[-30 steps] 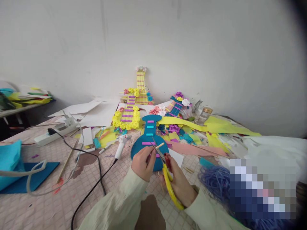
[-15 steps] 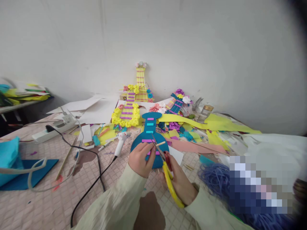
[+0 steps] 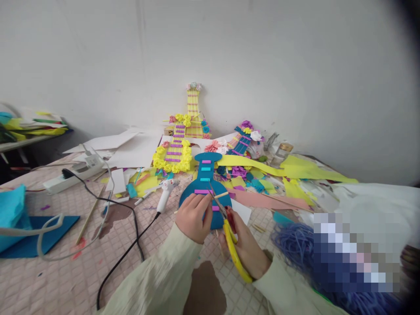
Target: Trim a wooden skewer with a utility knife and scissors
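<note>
The left hand (image 3: 195, 218) gripped a thin pale stick (image 3: 222, 195) while the right hand (image 3: 248, 249) grasped yellow-handled scissors (image 3: 234, 251), their blades crossing the stick over the blue guitar-shaped piece (image 3: 206, 185) on the worktop (image 3: 92, 271).

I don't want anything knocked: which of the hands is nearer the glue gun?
The left. The left hand is just right of the glue gun, slightly nearer the wearer; the right hand, holding scissors, is farther right.
</note>
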`<state>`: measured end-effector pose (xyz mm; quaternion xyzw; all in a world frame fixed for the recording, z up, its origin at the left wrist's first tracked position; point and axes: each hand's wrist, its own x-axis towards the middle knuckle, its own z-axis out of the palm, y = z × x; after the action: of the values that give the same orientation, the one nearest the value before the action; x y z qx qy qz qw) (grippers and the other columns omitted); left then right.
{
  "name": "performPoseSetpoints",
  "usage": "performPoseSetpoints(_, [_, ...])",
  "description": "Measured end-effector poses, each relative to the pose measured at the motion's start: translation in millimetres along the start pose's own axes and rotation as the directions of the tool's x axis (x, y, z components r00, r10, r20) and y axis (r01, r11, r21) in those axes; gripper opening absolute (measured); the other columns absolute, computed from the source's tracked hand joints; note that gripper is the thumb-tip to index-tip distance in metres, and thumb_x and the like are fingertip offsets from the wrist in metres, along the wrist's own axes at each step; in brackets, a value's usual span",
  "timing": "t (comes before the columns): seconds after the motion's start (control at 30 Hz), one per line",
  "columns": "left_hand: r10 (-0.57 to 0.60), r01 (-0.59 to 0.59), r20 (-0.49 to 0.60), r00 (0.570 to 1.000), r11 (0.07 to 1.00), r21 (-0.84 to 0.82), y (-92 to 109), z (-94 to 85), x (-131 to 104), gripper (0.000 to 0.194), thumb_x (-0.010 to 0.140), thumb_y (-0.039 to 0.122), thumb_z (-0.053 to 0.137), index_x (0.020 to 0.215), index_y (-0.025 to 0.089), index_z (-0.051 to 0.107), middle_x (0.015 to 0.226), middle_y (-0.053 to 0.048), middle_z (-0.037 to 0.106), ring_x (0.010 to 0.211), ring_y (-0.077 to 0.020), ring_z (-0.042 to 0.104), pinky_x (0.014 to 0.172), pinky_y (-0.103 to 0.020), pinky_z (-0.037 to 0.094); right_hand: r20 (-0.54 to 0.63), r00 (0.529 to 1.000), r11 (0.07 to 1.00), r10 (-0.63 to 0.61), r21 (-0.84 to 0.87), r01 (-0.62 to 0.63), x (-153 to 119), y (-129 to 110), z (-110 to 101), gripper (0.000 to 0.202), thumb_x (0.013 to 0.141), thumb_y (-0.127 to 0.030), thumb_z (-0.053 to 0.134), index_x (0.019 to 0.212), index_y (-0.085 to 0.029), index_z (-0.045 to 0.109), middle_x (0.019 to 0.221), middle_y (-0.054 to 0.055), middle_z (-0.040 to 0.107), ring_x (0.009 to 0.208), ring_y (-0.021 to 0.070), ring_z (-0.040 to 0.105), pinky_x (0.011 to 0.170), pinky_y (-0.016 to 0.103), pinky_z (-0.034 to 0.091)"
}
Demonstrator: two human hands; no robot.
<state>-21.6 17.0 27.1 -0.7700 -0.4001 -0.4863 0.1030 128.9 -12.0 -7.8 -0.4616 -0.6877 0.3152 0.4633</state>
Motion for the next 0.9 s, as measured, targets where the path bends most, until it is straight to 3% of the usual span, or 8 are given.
performPoseSetpoints(0.13, [-0.001,0.0,0.016,1.0,0.999,0.04,1,-2.0,0,0.018,0.082,0.015,0.042,0.088,0.013,0.059,0.074,-0.006,0.064,0.065,-0.0155,0.057,0.059,-0.026,0.047,0.102,0.994,0.999,0.04,-0.007,-0.04,0,-4,0,0.042,0.069,-0.025,0.056,0.107,-0.02,0.04,0.096,0.004,0.048,0.088,0.019,0.048,0.083,0.037,0.044])
performPoseSetpoints(0.37, [0.03,-0.036,0.049,0.998,0.989,0.146,2,-7.9,2,0.016,0.082,0.018,0.046,0.091,0.017,0.058,0.082,-0.002,0.066,0.071,-0.0145,0.062,0.056,-0.022,0.045,0.114,0.992,0.998,0.057,0.021,-0.06,1,-8,-1,0.035,0.07,-0.026,0.056,0.1,-0.02,0.04,0.093,0.003,0.047,0.084,0.0182,0.047,0.078,0.035,0.044])
performPoseSetpoints(0.5, [0.053,-0.06,0.063,0.997,0.99,0.127,3,-9.2,4,0.014,0.082,0.017,0.045,0.084,0.016,0.059,0.077,-0.002,0.066,0.068,-0.0152,0.061,0.059,-0.024,0.046,0.107,0.992,0.996,0.072,0.05,-0.078,2,-12,-1,0.026,0.072,-0.022,0.054,0.095,-0.019,0.042,0.093,0.004,0.049,0.085,0.0175,0.048,0.079,0.033,0.043])
performPoseSetpoints(0.73, [0.101,-0.107,0.057,0.993,0.988,0.112,7,-9.0,10,0.015,0.082,0.018,0.044,0.085,0.016,0.059,0.078,-0.003,0.066,0.07,-0.0148,0.061,0.062,-0.024,0.046,0.077,0.99,0.989,0.122,0.075,-0.128,3,-24,-7,0.028,0.074,-0.027,0.054,0.1,-0.018,0.045,0.1,0.006,0.053,0.092,0.0196,0.05,0.084,0.036,0.042])
performPoseSetpoints(0.9, [0.111,-0.127,0.122,0.986,0.984,0.129,20,-6.3,29,0.019,0.083,0.019,0.041,0.082,0.016,0.06,0.07,-0.003,0.063,0.064,-0.0141,0.059,0.054,-0.023,0.042,-0.011,0.999,0.999,0.053,0.004,-0.053,4,-10,-12,0.03,0.078,-0.033,0.053,0.103,-0.017,0.05,0.098,0.006,0.057,0.088,0.019,0.054,0.077,0.036,0.046])
